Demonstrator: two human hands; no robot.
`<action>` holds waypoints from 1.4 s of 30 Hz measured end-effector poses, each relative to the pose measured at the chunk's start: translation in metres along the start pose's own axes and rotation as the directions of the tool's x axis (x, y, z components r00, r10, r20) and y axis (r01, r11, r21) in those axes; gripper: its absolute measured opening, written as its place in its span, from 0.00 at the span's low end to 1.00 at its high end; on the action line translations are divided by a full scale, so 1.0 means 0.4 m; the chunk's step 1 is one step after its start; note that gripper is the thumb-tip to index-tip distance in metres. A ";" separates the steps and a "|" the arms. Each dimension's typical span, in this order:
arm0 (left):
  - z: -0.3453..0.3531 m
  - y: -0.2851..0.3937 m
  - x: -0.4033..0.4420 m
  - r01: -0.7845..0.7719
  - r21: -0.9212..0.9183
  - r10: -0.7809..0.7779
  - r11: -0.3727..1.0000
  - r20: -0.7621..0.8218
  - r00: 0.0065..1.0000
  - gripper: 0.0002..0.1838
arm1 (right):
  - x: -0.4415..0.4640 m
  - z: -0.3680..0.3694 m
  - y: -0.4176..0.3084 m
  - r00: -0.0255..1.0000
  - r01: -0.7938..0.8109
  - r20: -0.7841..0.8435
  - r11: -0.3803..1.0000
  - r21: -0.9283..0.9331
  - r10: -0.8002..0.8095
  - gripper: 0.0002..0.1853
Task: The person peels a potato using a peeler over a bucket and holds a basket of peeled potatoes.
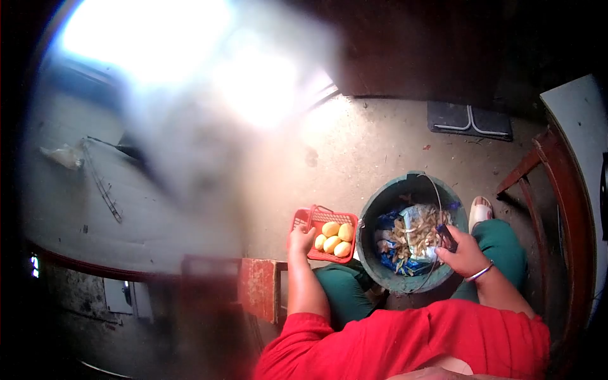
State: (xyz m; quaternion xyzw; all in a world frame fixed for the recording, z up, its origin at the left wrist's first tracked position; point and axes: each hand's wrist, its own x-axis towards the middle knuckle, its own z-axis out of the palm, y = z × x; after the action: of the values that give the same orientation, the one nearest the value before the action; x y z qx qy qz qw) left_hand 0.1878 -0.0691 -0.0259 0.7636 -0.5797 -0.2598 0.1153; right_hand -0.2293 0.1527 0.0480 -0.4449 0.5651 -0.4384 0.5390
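My left hand (302,240) is closed on the near left side of a red plastic basket (303,220), by its handle. Several smooth yellow peeled potatoes (330,228) lie in the basket. Over the right side of a dark green bucket (369,259), my right hand (465,253) is closed around a dark-handled peeler (446,235); its blade is hard to make out. Inside the bucket are brownish peelings (399,240) on blue and white plastic wrapping (415,250). The bucket stands between my legs, touching or very near the basket's right edge.
A red wooden stool (259,285) stands left of my legs. To the right are a reddish-brown wooden frame (557,183) and a pale board (579,120). A dark folded item with metal tubes (470,120) lies on the floor ahead. Glare blurs the upper left.
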 end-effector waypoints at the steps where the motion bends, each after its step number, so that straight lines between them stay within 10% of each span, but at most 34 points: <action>1: 0.000 -0.010 0.004 0.010 0.038 -0.011 0.999 0.009 1.000 0.23 | -0.001 0.006 0.006 1.000 -0.003 -0.009 0.999 0.039 0.004 0.16; 6: 0.007 -0.010 0.010 0.022 0.006 -0.022 1.000 0.017 1.000 0.23 | 0.000 0.016 0.010 0.994 0.092 -0.044 0.986 -0.139 -0.099 0.17; 20: 0.055 0.002 0.082 0.077 0.053 -0.079 0.996 0.044 0.996 0.23 | -0.028 -0.079 -0.016 0.997 -0.077 0.030 0.991 0.107 0.074 0.37; 42: 0.085 0.135 0.095 0.080 0.172 -0.110 0.982 0.171 0.979 0.23 | -0.025 -0.150 0.054 0.962 -0.271 0.101 0.933 0.238 0.254 0.29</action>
State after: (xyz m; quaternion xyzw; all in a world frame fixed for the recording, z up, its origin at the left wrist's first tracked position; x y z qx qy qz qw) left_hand 0.1326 -0.1169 -0.0386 0.7708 -0.5699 -0.2844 -0.0134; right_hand -0.2899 0.1681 0.0312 -0.3088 0.5412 -0.4144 0.6633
